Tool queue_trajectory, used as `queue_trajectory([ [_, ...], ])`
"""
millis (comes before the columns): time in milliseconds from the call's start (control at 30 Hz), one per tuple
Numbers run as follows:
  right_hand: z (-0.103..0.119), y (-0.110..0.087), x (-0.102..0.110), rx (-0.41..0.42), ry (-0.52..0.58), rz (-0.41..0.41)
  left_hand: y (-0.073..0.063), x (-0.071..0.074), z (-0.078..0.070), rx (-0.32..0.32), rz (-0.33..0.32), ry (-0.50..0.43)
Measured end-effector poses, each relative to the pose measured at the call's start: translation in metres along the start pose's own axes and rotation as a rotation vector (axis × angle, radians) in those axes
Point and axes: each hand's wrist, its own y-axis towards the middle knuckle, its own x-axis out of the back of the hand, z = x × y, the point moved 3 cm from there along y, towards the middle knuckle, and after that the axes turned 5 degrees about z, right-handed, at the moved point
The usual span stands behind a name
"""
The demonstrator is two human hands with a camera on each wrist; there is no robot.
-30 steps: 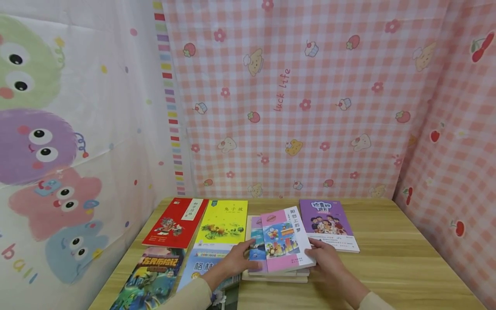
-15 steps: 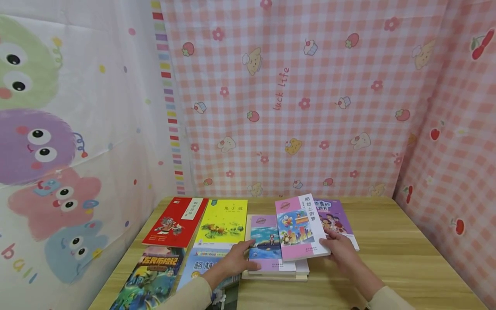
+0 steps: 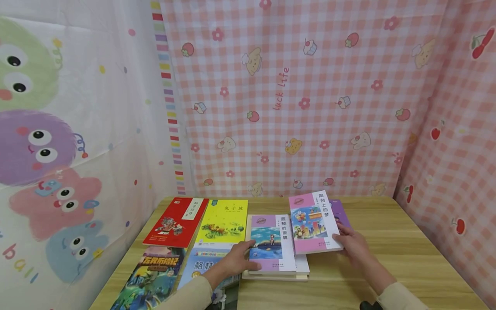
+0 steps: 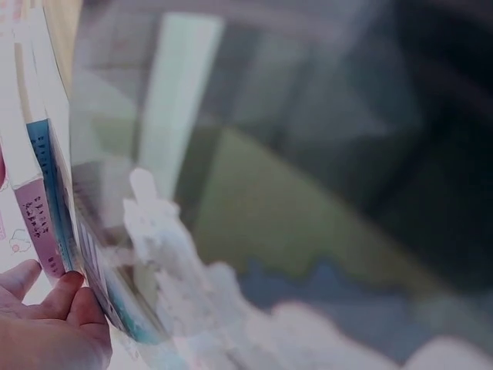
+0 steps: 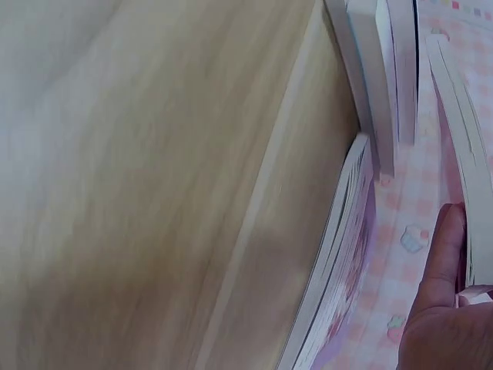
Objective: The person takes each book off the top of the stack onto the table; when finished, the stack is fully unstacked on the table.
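My right hand (image 3: 351, 247) pinches a pink-and-white paperback book (image 3: 310, 226) with balloons and buildings on its cover, thumb on its lower right corner. That book is raised above a purple book (image 3: 340, 212), covering most of it. In the right wrist view, a finger lies along the raised book (image 5: 479, 185), apart from the books below. My left hand (image 3: 237, 259) grips the left edge of a pink book (image 3: 267, 245) with a sea scene, on top of a small stack. Its fingertips touch the spines (image 4: 42, 223) in the left wrist view.
Left of the stack lie a red book (image 3: 174, 224), a yellow book (image 3: 222, 221), a dark green illustrated book (image 3: 151, 275) and a light-blue book (image 3: 201, 262). They rest on a wooden table (image 3: 403, 262). Checked cloth (image 3: 294, 129) hangs behind it.
My right hand has lifted the balloon-cover book off the stack and carried it rightward over the purple book, uncovering the sea-scene book. My left hand has stayed at the stack's left edge.
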Motion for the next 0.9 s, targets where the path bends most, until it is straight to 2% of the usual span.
queue_trajectory([
  [500, 0.007, 0.014, 0.050, 0.014, -0.001, 0.011, 0.001, 0.000, 0.005, 0.013, -0.009, 0.003],
  [700, 0.011, 0.017, 0.078, -0.026, -0.083, -0.017, 0.000, 0.000, 0.004, 0.012, -0.006, 0.008],
  [900, 0.012, 0.023, 0.108, -0.031, -0.123, -0.048, 0.000, 0.000, 0.005, 0.016, -0.003, 0.000],
])
